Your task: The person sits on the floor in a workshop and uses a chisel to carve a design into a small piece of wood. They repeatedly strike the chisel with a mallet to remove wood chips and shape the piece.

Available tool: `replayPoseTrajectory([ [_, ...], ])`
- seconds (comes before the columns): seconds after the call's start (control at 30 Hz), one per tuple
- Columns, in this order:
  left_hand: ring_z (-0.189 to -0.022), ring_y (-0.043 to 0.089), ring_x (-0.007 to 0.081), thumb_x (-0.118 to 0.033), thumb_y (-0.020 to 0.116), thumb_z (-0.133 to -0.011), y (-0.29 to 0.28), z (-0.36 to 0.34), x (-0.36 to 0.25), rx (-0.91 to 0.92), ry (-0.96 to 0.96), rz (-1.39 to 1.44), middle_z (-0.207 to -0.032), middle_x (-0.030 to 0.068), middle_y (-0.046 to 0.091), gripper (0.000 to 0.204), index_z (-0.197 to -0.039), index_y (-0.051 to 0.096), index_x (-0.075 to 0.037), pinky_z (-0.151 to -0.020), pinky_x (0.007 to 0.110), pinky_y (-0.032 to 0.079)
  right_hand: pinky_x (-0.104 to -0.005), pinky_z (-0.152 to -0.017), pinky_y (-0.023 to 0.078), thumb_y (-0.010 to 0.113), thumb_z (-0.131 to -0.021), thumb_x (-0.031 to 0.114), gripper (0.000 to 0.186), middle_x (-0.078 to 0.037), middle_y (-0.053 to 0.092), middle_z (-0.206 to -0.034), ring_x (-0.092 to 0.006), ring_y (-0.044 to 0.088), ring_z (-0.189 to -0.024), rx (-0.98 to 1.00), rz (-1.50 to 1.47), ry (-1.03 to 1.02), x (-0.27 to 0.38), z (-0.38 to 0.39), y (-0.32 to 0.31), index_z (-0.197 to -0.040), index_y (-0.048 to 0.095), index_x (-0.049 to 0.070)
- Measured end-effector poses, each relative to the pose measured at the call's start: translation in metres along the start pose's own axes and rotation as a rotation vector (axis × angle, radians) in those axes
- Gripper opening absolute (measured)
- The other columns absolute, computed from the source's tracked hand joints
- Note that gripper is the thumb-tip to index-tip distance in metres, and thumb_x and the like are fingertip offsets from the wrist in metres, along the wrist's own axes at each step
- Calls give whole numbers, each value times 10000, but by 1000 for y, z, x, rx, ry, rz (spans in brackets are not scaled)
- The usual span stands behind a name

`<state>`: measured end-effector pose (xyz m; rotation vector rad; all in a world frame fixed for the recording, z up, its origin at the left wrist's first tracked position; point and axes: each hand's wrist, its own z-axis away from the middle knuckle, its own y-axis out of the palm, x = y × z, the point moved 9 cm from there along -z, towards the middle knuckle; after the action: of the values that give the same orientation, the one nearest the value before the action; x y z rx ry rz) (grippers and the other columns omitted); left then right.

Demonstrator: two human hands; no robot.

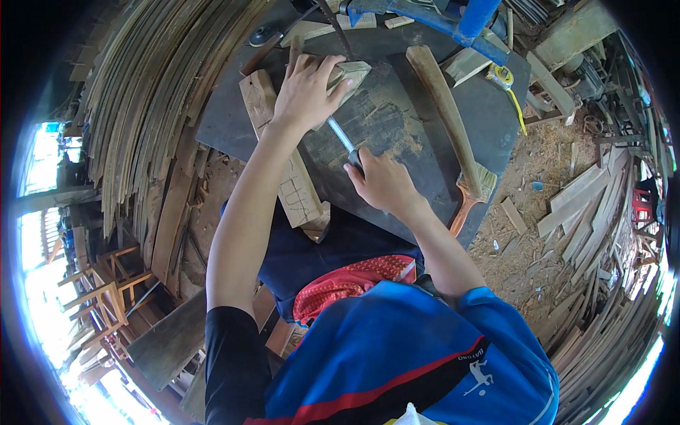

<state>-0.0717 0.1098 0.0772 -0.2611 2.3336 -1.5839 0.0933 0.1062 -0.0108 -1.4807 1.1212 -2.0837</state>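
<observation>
My left hand [308, 92] is closed over a pale wooden block [355, 72], pressing it down on the dark worktable [227, 127]. In my right hand [382, 180] is a hand tool with a straight metal blade [341, 134] and a dark handle; whether it is a chisel or a file, I cannot tell. Its blade runs up toward the block, and its tip is hidden near my left hand. Beneath my left forearm lies a long wooden piece [297, 191] with pencil marks, reaching past the table's near edge. Sawdust is scattered on the tabletop between the hands.
On the table's right lie a curved wooden piece [446, 113], a brush [465, 209] and a yellow tape measure [500, 76]. A blue metal frame [471, 28] stands at the far right. Stacked boards [142, 106] rise at the left; scrap planks [581, 202] cover the floor at right.
</observation>
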Motion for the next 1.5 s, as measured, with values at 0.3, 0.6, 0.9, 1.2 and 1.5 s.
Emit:
replayPoseTrajectory([
  [0.3,-1281,505,315,-253,496,-1032,22,0,6,96,97,13,-1196,107,671,359,-1389,521,-226,-1096,477,362,-557,-616,517,478,-1032,259,286,-228,633,-658,-444,656,-661,5,-42,-1,2,-3,3,-964,544,-11],
  [0.6,-1343,462,357,-239,497,-1038,22,1,-15,125,285,-25,-1304,137,628,338,-1370,538,-194,-1156,505,303,-501,-626,543,489,-1020,234,285,-201,666,-694,-394,687,-673,45,16,-42,6,-17,-8,-964,602,-22],
  [0.9,-1378,440,351,-248,473,-1048,25,-21,14,171,301,-1,-1391,170,563,350,-1383,546,-180,-1180,498,273,-453,-685,573,543,-902,151,223,-200,707,-807,-340,726,-762,-58,-22,-153,32,-42,-13,-906,665,-36],
  [1.2,-1385,435,330,-207,466,-1049,22,-19,14,147,300,89,-1400,159,552,357,-1396,541,-166,-1157,459,321,-458,-686,573,530,-904,154,209,-173,711,-784,-346,726,-761,-10,-30,-103,20,-40,-11,-933,654,-12],
  [1.5,-1277,517,340,-178,501,-1028,23,-15,5,110,309,197,-1265,139,622,306,-1320,582,-135,-1083,445,410,-497,-694,572,516,-971,259,300,-191,698,-741,-385,711,-711,65,-22,-27,12,-33,-9,-941,623,-20],
])
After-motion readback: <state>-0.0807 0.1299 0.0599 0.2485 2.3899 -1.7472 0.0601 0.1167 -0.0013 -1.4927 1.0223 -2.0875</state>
